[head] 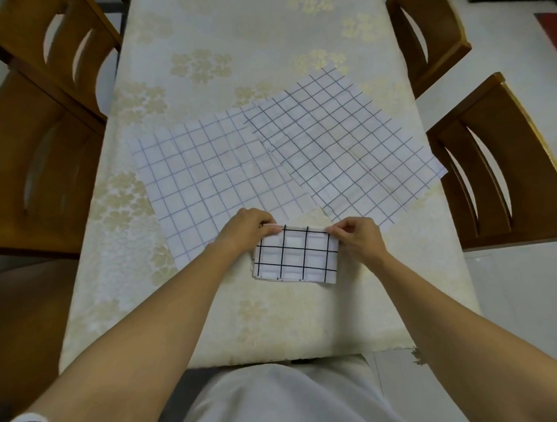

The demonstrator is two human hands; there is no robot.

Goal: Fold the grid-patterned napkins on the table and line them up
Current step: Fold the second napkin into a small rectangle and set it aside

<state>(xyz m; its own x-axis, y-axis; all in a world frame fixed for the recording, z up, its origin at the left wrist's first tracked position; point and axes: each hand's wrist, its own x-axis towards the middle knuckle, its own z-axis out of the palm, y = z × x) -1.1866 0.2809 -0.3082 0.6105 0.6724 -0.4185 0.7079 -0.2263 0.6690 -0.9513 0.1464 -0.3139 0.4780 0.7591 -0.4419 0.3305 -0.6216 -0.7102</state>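
As left hand and right hand pinch the folded napkin, we should match edges between both grips. Then press flat.

A cream floral tablecloth is lying between wooden chairs standing along its left and right edges; pale floor tiles are showing at the right.

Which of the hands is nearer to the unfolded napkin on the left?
Left. The left hand overlaps the near edge of that unfolded napkin; the right hand sits right of it.
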